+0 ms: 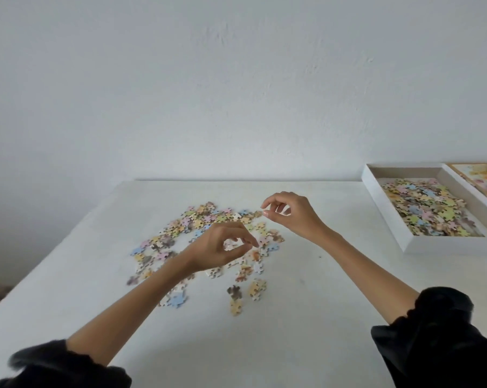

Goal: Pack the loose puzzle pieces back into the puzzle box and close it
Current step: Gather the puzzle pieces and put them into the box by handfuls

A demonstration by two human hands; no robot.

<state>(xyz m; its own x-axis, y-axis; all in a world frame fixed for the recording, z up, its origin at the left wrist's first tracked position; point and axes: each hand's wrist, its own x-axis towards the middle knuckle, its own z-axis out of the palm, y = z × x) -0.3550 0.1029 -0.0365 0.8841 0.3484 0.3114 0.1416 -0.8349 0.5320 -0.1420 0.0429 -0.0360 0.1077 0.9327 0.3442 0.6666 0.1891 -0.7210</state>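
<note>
**Two hands over loose puzzle pieces, box off to the right**

Head view, looking down at a white table [68, 298] w/ a plain white wall behind it. Both forearms reached in from the bottom of the frame, dark sleeves pushed up near the elbows.

The left hand [222, 247] hung over the scatter of loose puzzle pieces [197, 219], fingers curled, thumb and forefinger tips almost meeting in a narrow ring. Couldn't tell if a piece was pinched there; pieces showed through the gap, but they seemed to lie on the table below.

The right hand [290, 214] was further from the person and to the right of the left hand, raised over the far right edge of the scatter. Thumb and forefinger were drawn close in a narrow pinch, other fingers curled. Whether it held a piece was too small to tell.

The pastel pieces (pink, blue, yellow, green, tan) spread under and around the left hand, mostly to its left and beyond it, w/ a few strays nearer the person, below the hand.

The puzzle box [388, 217] sat well to the right of the right hand, at the table's far right. It was white, shallow, open, and already had a heap of pieces inside. Just beyond it, at the frame edge, lay the lid [483, 180], cropped, w/ a floral picture on it.
</note>
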